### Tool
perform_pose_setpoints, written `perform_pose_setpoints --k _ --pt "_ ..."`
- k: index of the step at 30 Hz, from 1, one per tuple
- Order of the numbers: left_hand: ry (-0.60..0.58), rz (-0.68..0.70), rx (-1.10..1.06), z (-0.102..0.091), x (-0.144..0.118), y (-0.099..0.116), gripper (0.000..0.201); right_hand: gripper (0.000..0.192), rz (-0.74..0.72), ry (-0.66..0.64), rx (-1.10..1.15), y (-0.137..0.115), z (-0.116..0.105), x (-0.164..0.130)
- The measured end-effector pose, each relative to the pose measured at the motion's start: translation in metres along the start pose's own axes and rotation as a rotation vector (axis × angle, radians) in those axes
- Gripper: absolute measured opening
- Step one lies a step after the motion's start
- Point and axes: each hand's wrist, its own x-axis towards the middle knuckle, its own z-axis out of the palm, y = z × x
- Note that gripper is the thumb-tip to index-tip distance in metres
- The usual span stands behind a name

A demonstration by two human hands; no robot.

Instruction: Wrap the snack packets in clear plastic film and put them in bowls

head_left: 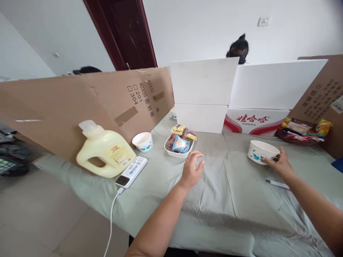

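Note:
My left hand [192, 167] hovers open over the grey cloth, just in front of a white dish [177, 150] heaped with wrapped snacks [181, 140]; it touches nothing. My right hand [278, 163] grips the near side of a white paper bowl [262, 151] with a blue print, thumb and fingers on its wall. A white pen [278, 184] lies on the cloth just in front of that hand.
A pale yellow jug [105, 151], a white power bank [131, 171] with its cable, and a second paper bowl [143, 141] stand at the left. Cardboard sheets [80, 107] and white boxes [203, 93] wall the table. A red snack tray [300, 132] sits far right. Someone's head [238, 48] shows behind.

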Motion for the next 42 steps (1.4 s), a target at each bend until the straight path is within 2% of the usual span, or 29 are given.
perform_pose_setpoints --k 2,3,6,7,8,9,10,12,13,15,18,21,24,27,30,34,37,40,42 --pt "0.048 -0.107 -0.004 -0.012 0.004 -0.015 0.015 0.103 0.094 -0.043 -0.026 0.001 -0.008 0.003" --pt "0.075 -0.18 0.012 -0.018 0.006 -0.022 0.014 0.099 0.109 -0.019 -0.046 -0.003 -0.012 0.002" --pt "0.198 -0.391 0.097 -0.035 0.012 -0.044 0.015 0.078 -0.088 0.259 -0.149 -0.037 -0.017 -0.012" --pt "0.245 -0.437 0.131 -0.041 0.014 -0.051 0.017 0.071 -0.187 0.316 -0.143 -0.054 -0.013 -0.019" --pt "0.28 -0.474 0.173 -0.046 0.016 -0.058 0.02 0.064 -0.254 0.319 -0.086 -0.073 -0.007 -0.027" --pt "0.297 -0.513 0.22 -0.051 0.019 -0.064 0.025 0.056 -0.25 0.237 0.01 -0.094 0.004 -0.035" --pt "0.298 -0.562 0.268 -0.055 0.022 -0.07 0.03 0.05 -0.199 0.073 0.122 -0.117 0.017 -0.042" --pt "0.26 -0.664 0.336 -0.06 0.028 -0.081 0.038 0.036 -0.031 -0.3 0.307 -0.16 0.053 -0.055" --pt "0.232 -0.704 0.343 -0.06 0.031 -0.085 0.04 0.031 0.087 -0.446 0.363 -0.18 0.073 -0.059" --pt "0.192 -0.745 0.318 -0.058 0.035 -0.091 0.04 0.029 0.161 -0.576 0.371 -0.213 0.111 -0.064" --pt "0.183 -0.79 0.301 -0.055 0.036 -0.092 0.036 0.035 0.231 -0.68 0.347 -0.243 0.158 -0.062" --pt "0.19 -0.841 0.301 -0.057 0.033 -0.087 0.037 0.035 0.264 -0.746 0.278 -0.254 0.185 -0.053" --pt "0.18 -0.866 0.283 -0.066 0.031 -0.081 0.044 0.037 0.232 -0.767 0.178 -0.252 0.191 -0.044" --pt "0.2 -0.874 0.283 -0.076 0.035 -0.08 0.055 0.031 0.12 -0.714 0.065 -0.242 0.181 -0.042" --pt "0.179 -0.863 0.268 -0.077 0.04 -0.079 0.063 0.011 -0.028 -0.616 -0.026 -0.231 0.163 -0.049" --pt "0.059 -0.804 0.233 -0.061 0.042 -0.069 0.058 0.007 -0.178 -0.509 -0.085 -0.228 0.14 -0.071" --pt "0.038 -0.729 0.171 -0.049 0.039 -0.06 0.046 0.007 -0.266 -0.445 -0.085 -0.232 0.131 -0.085" --pt "0.092 -0.674 -0.068 -0.044 0.037 -0.057 0.035 0.007 -0.334 -0.403 -0.062 -0.236 0.128 -0.093" --pt "0.132 -0.67 -0.251 -0.043 0.035 -0.058 0.039 0.009 -0.365 -0.38 -0.044 -0.238 0.127 -0.094"
